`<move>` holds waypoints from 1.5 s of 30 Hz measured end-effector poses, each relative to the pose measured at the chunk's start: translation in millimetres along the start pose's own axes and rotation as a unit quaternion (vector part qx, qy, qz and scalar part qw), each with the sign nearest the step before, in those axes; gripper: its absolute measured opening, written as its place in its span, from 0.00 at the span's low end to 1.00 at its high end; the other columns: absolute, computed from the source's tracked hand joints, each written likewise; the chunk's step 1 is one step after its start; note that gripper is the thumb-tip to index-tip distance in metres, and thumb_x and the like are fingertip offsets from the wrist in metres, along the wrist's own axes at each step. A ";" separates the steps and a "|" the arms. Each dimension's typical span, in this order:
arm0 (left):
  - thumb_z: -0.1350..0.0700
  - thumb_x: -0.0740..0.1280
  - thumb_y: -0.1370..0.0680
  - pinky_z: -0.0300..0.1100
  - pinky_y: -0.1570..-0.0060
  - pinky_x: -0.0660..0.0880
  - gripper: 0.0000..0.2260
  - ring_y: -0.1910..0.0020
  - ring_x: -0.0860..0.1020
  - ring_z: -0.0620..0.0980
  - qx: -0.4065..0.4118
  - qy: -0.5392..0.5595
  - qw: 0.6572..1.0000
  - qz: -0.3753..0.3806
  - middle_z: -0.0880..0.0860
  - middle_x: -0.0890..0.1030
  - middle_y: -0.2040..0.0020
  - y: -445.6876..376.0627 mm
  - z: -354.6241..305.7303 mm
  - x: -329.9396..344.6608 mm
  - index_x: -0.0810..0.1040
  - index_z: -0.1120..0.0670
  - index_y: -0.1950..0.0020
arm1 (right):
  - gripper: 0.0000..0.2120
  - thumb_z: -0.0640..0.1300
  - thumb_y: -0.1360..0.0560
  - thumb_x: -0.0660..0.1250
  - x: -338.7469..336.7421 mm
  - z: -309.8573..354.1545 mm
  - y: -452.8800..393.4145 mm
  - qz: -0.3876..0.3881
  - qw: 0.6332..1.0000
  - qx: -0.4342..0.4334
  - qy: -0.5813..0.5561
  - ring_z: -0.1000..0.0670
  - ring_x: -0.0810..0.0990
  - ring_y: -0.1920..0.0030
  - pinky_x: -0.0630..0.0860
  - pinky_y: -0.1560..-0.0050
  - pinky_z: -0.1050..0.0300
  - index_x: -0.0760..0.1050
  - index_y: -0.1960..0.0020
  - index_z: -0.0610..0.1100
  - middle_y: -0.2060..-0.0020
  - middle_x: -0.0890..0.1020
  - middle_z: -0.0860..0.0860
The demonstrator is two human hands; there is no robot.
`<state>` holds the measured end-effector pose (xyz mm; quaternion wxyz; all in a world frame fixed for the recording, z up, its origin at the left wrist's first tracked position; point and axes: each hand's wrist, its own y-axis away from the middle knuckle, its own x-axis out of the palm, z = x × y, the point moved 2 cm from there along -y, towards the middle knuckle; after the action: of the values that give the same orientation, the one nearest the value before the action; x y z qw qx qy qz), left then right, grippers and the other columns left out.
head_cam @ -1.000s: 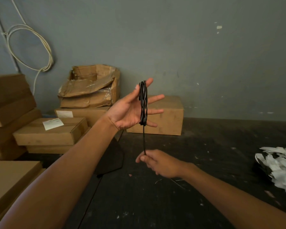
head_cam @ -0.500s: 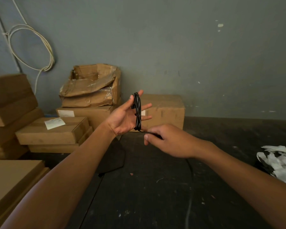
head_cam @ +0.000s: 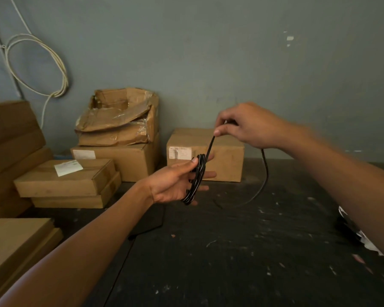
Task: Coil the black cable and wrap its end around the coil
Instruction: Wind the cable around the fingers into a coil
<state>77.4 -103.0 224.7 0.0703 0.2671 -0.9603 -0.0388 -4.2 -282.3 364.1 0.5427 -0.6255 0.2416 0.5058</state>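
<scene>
Against the grey wall (head_cam: 231,52) at the back, cardboard boxes (head_cam: 64,180) are stacked along the left side and far edge of a dark, scuffed table (head_cam: 220,262). One closed box (head_cam: 226,160) with a white label stands alone near the middle, and a torn, crumpled box (head_cam: 120,120) sits on top of another to its left. A loop of pale cord (head_cam: 60,69) hangs on the wall at upper left. Scraps of white paper (head_cam: 364,240) lie at the right edge of the table, partly hidden by the right forearm.

Both forearms reach in from the bottom corners. The left hand (head_cam: 175,185) is held palm-up above the table with its fingers spread, and the black cable (head_cam: 196,178) is wound as a coil around those fingers, with the thumb pressed on top of the turns, so this grip is closed on the coil. A straight run of cable rises from the top of the coil to the right hand (head_cam: 248,127), held higher and to the right, whose thumb and fingertips are pinched together on it. Past that pinch, the loose length (head_cam: 265,173) drops below the right wrist and curves down to the table surface.
</scene>
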 end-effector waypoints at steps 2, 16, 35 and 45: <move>0.44 0.55 0.18 0.75 0.33 0.53 0.18 0.27 0.64 0.62 -0.006 -0.011 1.000 0.025 0.53 0.70 0.26 2.6 -0.6 5.8 0.69 0.37 0.28 | 0.08 0.51 0.22 0.66 -1.0 -8.6 -4.4 -0.021 1.000 -0.001 0.004 0.53 0.76 0.54 0.73 0.54 0.52 0.81 0.49 0.51 0.58 0.79 0.58; 0.44 0.61 0.21 0.74 0.35 0.58 0.24 0.25 0.59 0.68 0.032 0.068 0.967 0.243 0.59 0.62 0.22 21.8 -23.4 43.2 0.62 0.39 0.24 | 0.09 0.43 0.20 0.63 83.9 -57.5 19.3 -0.036 0.985 0.032 -0.167 0.49 0.81 0.51 0.77 0.48 0.48 0.81 0.49 0.40 0.54 0.84 0.49; 0.43 0.51 0.19 0.74 0.39 0.57 0.20 0.26 0.55 0.71 0.164 0.155 0.945 0.239 0.59 0.55 0.21 11.8 -52.5 44.9 0.67 0.39 0.28 | 0.13 0.47 0.17 0.53 163.3 2.1 62.0 0.073 0.980 0.003 -0.184 0.50 0.80 0.48 0.80 0.47 0.44 0.66 0.33 0.54 0.43 0.79 0.50; 0.41 0.52 0.20 0.76 0.43 0.66 0.20 0.29 0.66 0.70 0.185 0.160 0.968 0.052 0.59 0.64 0.23 -7.4 -53.8 14.7 0.63 0.36 0.27 | 0.09 0.49 0.16 0.51 151.9 24.3 65.1 0.100 0.980 0.012 -0.171 0.49 0.80 0.54 0.78 0.53 0.46 0.67 0.39 0.54 0.52 0.81 0.47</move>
<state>77.0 -118.9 278.6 0.1745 0.2281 -0.9395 0.1867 -12.1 -241.5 202.4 0.5303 -0.4956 0.2126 0.6542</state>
